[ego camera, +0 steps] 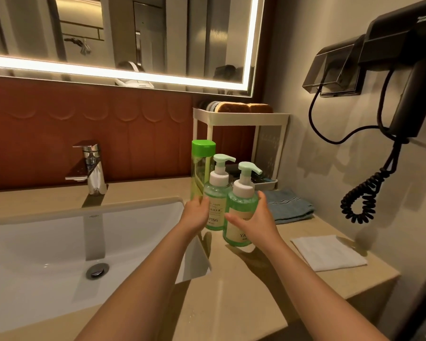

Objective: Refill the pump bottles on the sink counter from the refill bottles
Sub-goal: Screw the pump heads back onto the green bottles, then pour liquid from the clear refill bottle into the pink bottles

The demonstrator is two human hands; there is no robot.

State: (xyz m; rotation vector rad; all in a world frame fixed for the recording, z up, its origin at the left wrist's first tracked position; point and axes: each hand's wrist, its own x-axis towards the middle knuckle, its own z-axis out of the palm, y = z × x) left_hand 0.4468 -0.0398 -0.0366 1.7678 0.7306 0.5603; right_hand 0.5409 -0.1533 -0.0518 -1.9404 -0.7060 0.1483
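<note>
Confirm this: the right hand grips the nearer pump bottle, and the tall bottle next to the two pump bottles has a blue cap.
Not quite. The head view shows the tall bottle with a green cap, not a blue one. The right hand does grip the nearer pump bottle.

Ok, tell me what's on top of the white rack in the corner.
On the white rack lie two brown blocks side by side, with a dark round thing at their left. The rack's rim hides their undersides, and what they are is unclear.
</note>
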